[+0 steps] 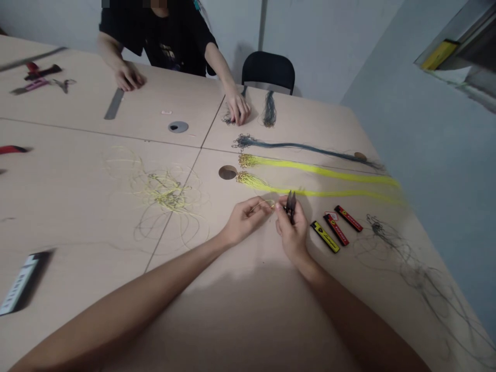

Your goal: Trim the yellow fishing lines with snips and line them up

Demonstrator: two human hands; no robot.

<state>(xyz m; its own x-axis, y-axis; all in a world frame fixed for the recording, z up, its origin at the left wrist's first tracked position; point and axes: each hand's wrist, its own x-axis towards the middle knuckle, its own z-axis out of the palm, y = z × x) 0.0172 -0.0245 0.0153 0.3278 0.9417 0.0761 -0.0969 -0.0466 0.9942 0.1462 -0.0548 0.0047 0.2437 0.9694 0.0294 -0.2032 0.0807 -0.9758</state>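
Observation:
My left hand (247, 221) is closed in a pinch on a thin yellow cord (267, 201), which makes a small loop at the fingertips. Thread snips (291, 201) lie in my right hand (293, 233), blades pointing away from me. Its thumb and a finger meet near the cord's end; whether they also grip it I cannot tell. Just beyond are two bundles of yellow cords (310, 169) with metal-looking clips at their left ends. A dark blue-grey bundle (306, 146) stretches behind them. On the left is a loose tangle of yellow cords (168, 194).
Across the table (240, 310) a person's hand (238, 106) touches dark cords; the other rests by a metal strip (113, 104). Lighter-sized labelled pieces (336, 230) and a grey tangle (403, 253) lie right. Pliers-like tools (42, 72) sit far left. A cable hole (228, 172) opens ahead.

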